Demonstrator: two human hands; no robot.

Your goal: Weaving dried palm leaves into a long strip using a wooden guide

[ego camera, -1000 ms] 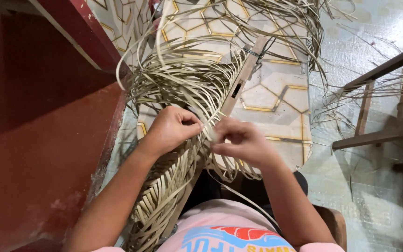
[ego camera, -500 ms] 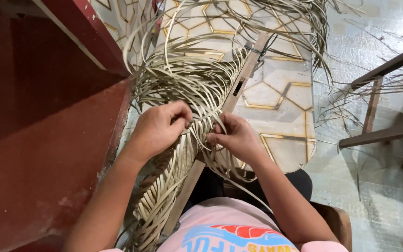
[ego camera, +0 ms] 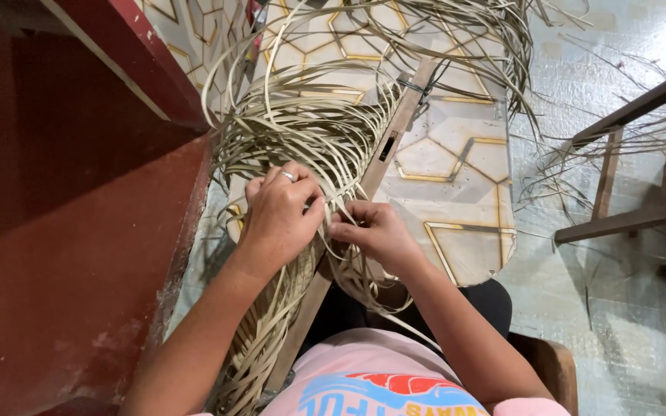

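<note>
Fig.: pale, flat cane strips [ego camera: 310, 131], loose ends looping and splaying, partly woven along a slanted wooden slat [ego camera: 379, 158]; I see them draped across my lap.

Left hand [ego camera: 283, 219] is pressing down on the bundle of pale cane strips [ego camera: 302, 139], ring on one finger. Right hand [ego camera: 375, 231] is pinching a strip beside the wooden slat [ego camera: 391, 131]. Both are working over the patterned floor [ego camera: 456, 154]; red wall [ego camera: 63, 231] at left.
</note>
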